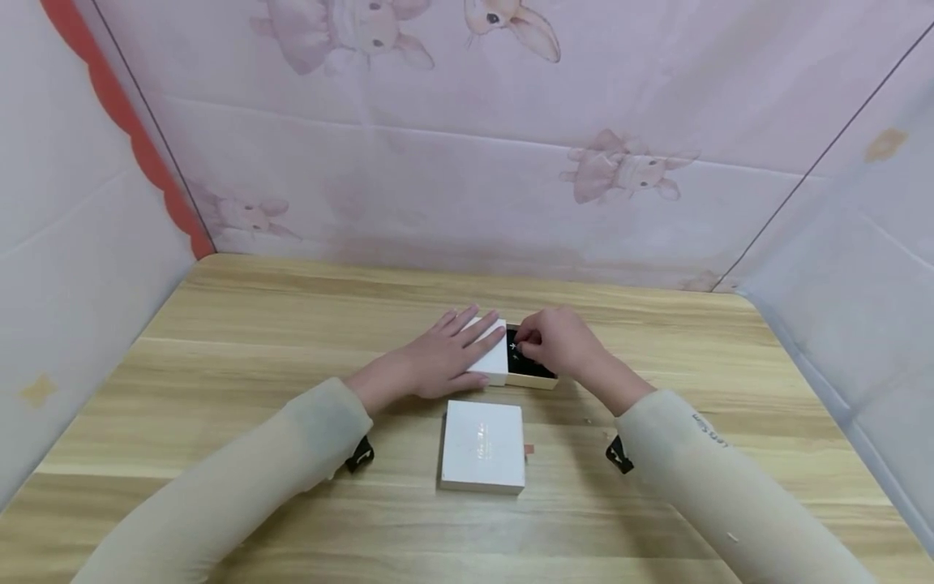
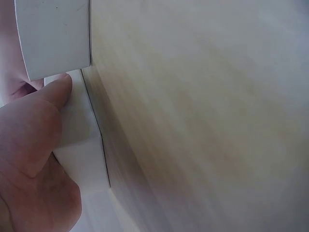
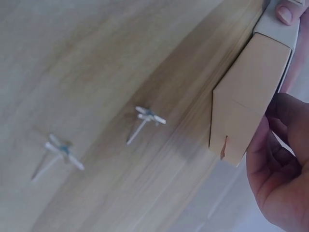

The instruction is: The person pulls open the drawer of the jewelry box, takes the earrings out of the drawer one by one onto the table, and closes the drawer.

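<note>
My left hand [image 1: 456, 349] lies spread over the white box sleeve [image 1: 499, 369], fingers straight, thumb along its near side. From the sleeve's right end sticks out a cream drawer [image 1: 535, 382] with a black insert [image 1: 538, 371]. My right hand [image 1: 565, 345] bends over the drawer, thumb and forefinger pinching at a small silver stud [image 1: 513, 346] on the insert; the fingers partly hide it. In the right wrist view, two small studs with crossed white heads and thin posts, a nearer stud [image 3: 62, 151] and a farther stud [image 3: 148, 116], lie on the wood.
A second white box [image 1: 483, 444] with gold lettering and a pinkish pull tab [image 1: 529, 449] stands nearer me on the wooden table [image 1: 292, 324]. Behind the table hangs a pink rabbit-print cloth [image 1: 467, 186]; pale cloth walls flank both sides.
</note>
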Demonstrator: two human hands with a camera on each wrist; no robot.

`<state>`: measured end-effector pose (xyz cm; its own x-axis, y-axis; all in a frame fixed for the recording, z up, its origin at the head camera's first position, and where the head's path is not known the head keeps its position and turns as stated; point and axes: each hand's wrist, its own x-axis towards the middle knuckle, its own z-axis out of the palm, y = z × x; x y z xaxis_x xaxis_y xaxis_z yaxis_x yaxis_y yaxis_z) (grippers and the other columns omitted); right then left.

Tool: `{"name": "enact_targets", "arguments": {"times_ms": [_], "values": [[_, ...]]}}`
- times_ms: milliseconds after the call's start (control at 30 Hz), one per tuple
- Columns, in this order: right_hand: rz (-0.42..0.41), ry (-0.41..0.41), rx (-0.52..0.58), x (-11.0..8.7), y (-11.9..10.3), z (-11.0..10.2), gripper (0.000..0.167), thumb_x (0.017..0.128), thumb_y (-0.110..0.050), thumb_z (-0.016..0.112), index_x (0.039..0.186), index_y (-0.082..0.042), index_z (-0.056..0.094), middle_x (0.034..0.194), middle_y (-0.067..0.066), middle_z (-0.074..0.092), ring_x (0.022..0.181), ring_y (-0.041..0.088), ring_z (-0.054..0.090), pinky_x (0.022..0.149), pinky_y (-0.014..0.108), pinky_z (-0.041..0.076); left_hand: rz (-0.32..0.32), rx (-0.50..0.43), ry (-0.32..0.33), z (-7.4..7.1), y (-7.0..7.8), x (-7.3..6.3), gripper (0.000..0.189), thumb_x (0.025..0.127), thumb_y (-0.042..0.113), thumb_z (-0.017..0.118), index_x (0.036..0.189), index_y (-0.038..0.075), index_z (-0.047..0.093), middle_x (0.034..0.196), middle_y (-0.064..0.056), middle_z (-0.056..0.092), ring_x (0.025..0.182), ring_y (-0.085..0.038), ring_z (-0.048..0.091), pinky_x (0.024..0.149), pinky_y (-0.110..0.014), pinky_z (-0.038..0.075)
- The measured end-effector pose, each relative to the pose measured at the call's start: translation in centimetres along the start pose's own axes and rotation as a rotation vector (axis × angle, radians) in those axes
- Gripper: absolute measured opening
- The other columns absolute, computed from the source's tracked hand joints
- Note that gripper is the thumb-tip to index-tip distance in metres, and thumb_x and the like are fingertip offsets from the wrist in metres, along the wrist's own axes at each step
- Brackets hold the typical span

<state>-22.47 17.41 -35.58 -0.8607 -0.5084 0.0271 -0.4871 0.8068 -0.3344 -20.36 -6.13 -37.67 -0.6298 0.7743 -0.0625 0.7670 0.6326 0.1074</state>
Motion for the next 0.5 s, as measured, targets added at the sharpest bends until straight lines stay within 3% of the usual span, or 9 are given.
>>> {"name": "enact_targets", "arguments": {"times_ms": [500], "values": [[0.003,0.027,-0.047,0.03,-0.24,0.60,0.008,0.091,-0.011,0.068,0.086,-0.012,0.074,0.076,-0.002,0.070,0.066,0.009,0.062,0.067,0.030,0.056,-0.002,0.005,-0.001,0.19,-0.25,0.05,0.075,0.105,0.054,0.035,0.162,0.015,0.006,0.168,-0.012,-0.001,0.154,-0.038,-0.002,0.123,-0.056,0.005]]}}
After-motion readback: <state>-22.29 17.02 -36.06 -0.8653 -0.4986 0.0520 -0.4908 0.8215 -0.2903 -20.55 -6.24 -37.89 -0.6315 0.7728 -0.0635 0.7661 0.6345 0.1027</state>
